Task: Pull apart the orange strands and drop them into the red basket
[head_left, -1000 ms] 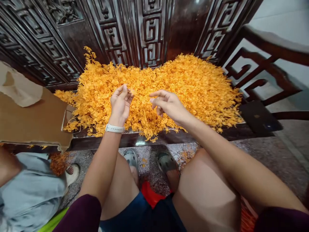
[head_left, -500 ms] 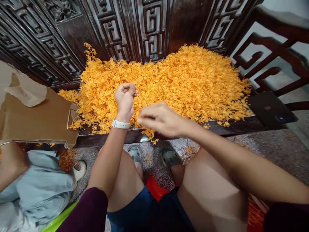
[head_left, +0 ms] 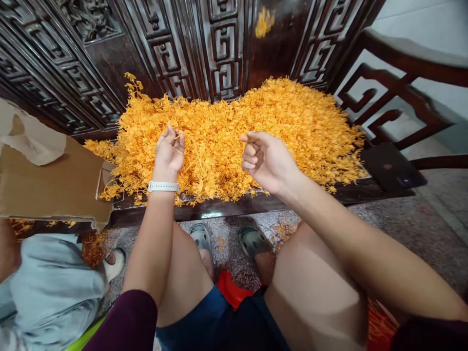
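Note:
A long heap of small orange plastic pieces [head_left: 307,122] covers the dark wooden bench. Over its left half, my left hand [head_left: 170,148], with a pale band at the wrist, pinches a thin orange stem. My right hand [head_left: 265,158] is over the middle of the heap, its fingers curled inward and the index finger toward the thumb; whatever they hold, if anything, is too small to name. One blurred orange piece [head_left: 264,22] is in the air in front of the carved panel.
An open cardboard box [head_left: 47,175] stands at the left, beside a seated person's grey-blue clothing [head_left: 54,282]. A dark phone [head_left: 393,166] lies at the bench's right end, near a carved armrest [head_left: 402,80]. Orange scraps are on the floor.
My hands have moved apart, the left one leftward and the right one up and to the right. An orange piece now hangs in the air at the top. The view has shifted slightly.

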